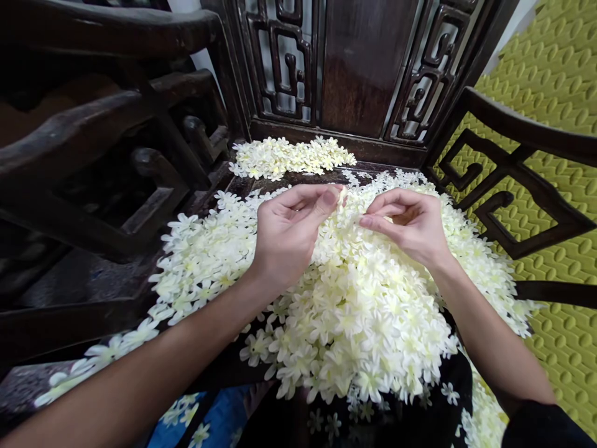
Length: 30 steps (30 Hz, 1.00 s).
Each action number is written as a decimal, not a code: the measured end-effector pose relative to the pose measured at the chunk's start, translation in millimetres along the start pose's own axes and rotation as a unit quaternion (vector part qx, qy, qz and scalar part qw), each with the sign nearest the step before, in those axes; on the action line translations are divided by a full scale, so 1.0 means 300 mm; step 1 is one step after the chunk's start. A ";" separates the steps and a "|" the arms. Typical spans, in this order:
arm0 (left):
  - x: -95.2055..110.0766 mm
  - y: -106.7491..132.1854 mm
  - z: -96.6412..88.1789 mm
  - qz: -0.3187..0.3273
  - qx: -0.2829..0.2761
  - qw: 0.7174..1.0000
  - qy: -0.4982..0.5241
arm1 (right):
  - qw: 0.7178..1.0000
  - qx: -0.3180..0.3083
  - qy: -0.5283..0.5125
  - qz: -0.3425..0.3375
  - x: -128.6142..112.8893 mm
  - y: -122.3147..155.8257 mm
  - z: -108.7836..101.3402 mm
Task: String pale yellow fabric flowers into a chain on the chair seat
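A big heap of white fabric flowers [368, 311] with pale yellow centres covers the seat of a dark carved wooden chair [364, 68]. Both my hands hover over the heap's far side. My left hand [291, 230] pinches a white flower petal [342, 198] between thumb and forefinger. My right hand [410, 224] has its fingers curled and pinched together on the same flower from the other side. A smaller, flatter pile of flowers [289, 157] lies apart at the back of the seat.
The chair's armrests [517, 155] rise on both sides. A second dark wooden chair [93, 137] stands to the left. A green patterned mat [555, 81] lies on the right. Blue flowered cloth [214, 420] shows at the bottom.
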State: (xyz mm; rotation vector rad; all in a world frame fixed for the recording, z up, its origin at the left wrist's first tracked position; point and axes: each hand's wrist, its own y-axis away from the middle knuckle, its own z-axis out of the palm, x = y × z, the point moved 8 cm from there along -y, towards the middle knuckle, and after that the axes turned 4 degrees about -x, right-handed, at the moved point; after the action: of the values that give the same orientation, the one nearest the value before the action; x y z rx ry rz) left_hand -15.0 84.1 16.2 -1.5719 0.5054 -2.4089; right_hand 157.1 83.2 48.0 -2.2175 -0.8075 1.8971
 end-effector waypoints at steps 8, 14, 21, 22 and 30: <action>-0.007 0.003 0.004 -0.013 -0.001 1.000 0.000 | 0.998 0.057 -0.016 0.013 0.008 0.002 -0.008; -0.005 0.002 0.000 -0.010 0.002 1.000 -0.011 | 0.997 0.063 -0.029 0.034 0.025 -0.005 -0.028; 0.003 0.000 -0.001 -0.007 0.003 1.000 -0.012 | 0.996 0.035 -0.074 0.040 0.046 -0.016 -0.039; 0.004 0.000 -0.002 -0.008 0.003 1.000 -0.014 | 0.996 0.033 -0.071 0.036 0.041 -0.016 -0.035; 0.007 -0.001 -0.003 -0.001 -0.002 1.000 -0.018 | 0.995 0.044 -0.073 0.052 0.049 -0.010 -0.027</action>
State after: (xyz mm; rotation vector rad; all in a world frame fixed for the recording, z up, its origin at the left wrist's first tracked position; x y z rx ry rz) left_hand -16.6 83.8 17.8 -1.6162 0.5031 -2.3775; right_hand 164.9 94.5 37.7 -2.1292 -0.6240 2.1196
